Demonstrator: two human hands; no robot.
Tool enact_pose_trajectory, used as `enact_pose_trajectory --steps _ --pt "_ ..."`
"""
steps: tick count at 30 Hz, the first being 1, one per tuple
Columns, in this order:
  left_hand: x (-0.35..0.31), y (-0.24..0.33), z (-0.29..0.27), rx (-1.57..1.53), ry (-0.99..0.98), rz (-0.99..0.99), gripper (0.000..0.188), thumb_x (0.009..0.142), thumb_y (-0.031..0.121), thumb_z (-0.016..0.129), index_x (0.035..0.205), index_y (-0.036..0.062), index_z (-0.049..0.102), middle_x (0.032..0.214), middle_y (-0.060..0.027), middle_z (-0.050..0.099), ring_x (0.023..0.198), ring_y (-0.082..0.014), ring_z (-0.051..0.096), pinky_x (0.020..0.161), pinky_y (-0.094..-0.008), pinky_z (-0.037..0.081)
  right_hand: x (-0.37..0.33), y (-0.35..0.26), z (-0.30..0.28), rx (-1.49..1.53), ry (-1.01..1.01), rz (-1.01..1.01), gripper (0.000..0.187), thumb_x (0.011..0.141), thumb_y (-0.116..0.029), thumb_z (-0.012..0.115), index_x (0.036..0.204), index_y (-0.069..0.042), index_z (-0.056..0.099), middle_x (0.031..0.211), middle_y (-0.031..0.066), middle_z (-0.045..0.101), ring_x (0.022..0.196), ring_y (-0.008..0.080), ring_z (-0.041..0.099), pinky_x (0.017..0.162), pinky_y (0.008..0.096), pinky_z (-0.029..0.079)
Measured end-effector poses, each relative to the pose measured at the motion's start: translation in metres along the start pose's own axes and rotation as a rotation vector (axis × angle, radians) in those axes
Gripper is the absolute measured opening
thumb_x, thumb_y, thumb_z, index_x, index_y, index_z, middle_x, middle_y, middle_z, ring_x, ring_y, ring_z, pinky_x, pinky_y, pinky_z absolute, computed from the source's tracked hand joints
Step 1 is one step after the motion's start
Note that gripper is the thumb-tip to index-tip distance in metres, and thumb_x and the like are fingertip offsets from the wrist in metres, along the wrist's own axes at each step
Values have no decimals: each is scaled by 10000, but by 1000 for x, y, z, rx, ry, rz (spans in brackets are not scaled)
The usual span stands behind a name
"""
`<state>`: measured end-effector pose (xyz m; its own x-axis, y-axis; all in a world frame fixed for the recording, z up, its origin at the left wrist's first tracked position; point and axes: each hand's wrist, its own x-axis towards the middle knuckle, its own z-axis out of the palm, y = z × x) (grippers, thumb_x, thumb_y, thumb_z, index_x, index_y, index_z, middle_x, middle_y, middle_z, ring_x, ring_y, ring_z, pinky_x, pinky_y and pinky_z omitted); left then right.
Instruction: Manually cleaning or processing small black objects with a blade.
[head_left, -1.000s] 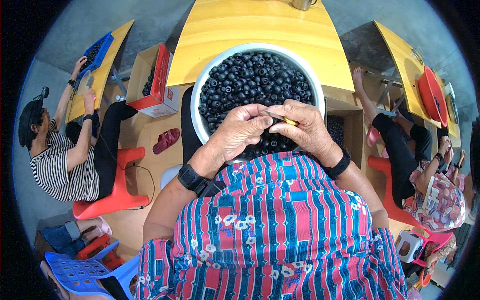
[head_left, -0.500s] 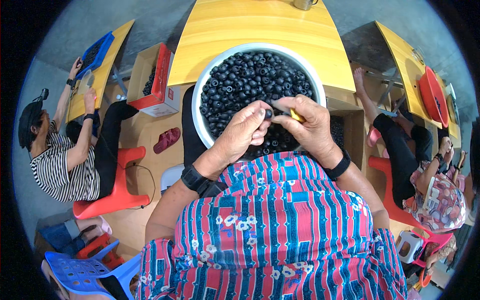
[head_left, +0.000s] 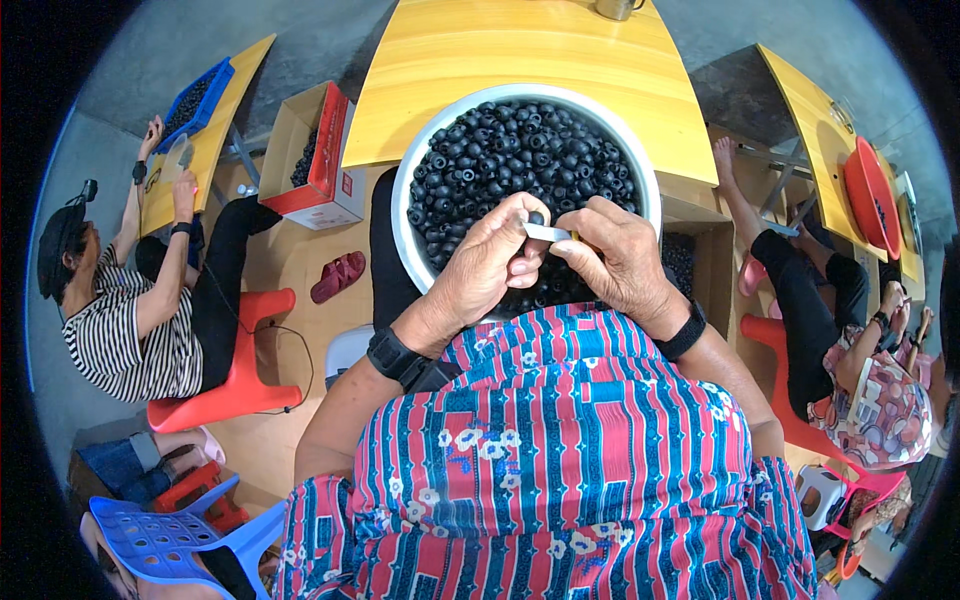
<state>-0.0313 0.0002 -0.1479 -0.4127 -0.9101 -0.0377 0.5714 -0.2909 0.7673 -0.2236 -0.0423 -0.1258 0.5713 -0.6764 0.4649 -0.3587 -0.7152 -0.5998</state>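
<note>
Both hands meet over the near rim of a large round white basin [head_left: 412, 190] heaped with small dark round fruits [head_left: 520, 150]. Basin sits on the person's lap, against the near edge of a yellow wooden desk [head_left: 520, 50].

Left hand [head_left: 490, 265]: fingers curled, thumb and fingertips pinching one dark fruit [head_left: 536, 217] just above the heap. Black band on that wrist.

Right hand [head_left: 620, 262]: clenched on a small metal blade [head_left: 548, 232], its flat tip touching the pinched fruit. Handle hidden in the fist. Black wristband here too.

Around: red-and-white cardboard box [head_left: 320, 160] on the floor to the left; a seated person in a striped shirt [head_left: 120, 330] on a red plastic chair [head_left: 235, 390] at another yellow desk; blue plastic stool [head_left: 170, 540] lower left; another seated person at right, near a red bowl [head_left: 868, 190].
</note>
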Motion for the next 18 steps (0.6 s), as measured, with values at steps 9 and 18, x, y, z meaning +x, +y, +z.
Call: enact_pose_trajectory --steps 9,18 --pt "1 2 -1 -26 -32 -11 296 1013 379 459 1062 87 472 828 44 409 645 -22 348 556 -159 299 1 1 1 25 21 10 205 825 -242 705 893 -57 648 728 119 565 680 312 606 599 388 488" --pt "1 -2 -1 -1 -57 -6 275 1032 354 418 1058 87 482 816 45 398 643 -29 332 558 -170 300 2 5 1 49 20 19 175 828 -213 698 872 -53 640 733 124 567 690 326 599 607 392 480"
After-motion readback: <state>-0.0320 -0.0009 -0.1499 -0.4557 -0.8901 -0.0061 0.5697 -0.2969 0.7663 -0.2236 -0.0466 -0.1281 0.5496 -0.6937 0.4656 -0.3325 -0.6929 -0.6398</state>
